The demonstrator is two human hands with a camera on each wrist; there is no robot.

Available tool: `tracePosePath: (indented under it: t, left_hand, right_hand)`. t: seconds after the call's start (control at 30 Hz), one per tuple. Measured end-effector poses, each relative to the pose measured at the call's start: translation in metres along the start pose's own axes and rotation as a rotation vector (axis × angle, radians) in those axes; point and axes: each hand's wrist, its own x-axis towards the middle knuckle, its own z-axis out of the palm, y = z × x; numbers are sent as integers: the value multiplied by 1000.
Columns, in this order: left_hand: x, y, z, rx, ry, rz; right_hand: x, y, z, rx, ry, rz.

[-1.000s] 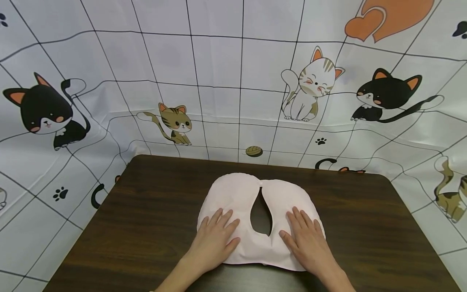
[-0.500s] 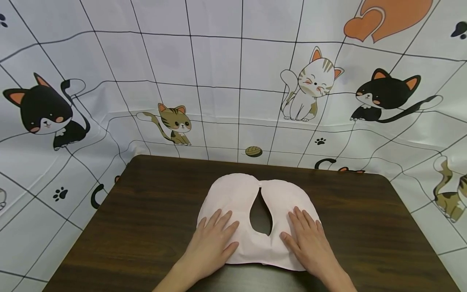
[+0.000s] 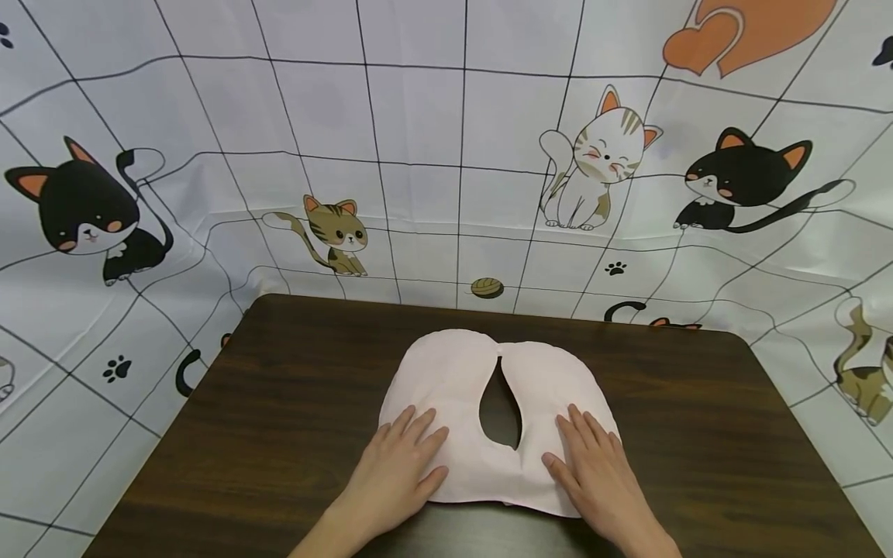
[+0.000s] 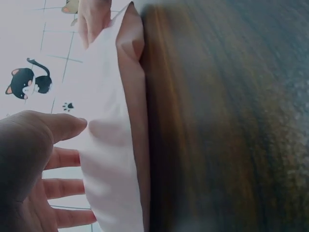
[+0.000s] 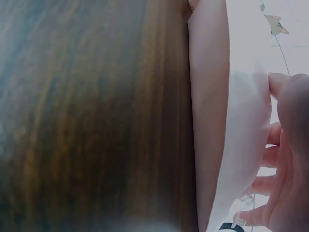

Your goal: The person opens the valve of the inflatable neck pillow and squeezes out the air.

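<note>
Pale pink cloth [image 3: 498,422] on dark table [image 3: 279,403], both hands' grip spread flat, drawn slightly nearer

The right hand [image 5: 289,159] lies flat with straight fingers on the pale pink cushion [image 5: 212,96], which rests on the dark wooden table [image 5: 91,121].

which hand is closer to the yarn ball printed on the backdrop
Left, though only narrowly. The left hand lies below and left of the yarn ball; the right hand lies below and further out to its right. Both rest flat on the pink pillow.
</note>
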Motion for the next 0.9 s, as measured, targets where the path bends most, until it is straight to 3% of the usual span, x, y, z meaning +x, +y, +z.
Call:
tracePosePath:
  t: [0.57,0.9]
  left_hand:
    - [-1,-3,9,8,24,22]
    - [-4,-2,5,-1,10,7]
  right_hand:
    - [-2,5,7,-3,22,-36]
    - [-4,5,1,-12,21,-45]
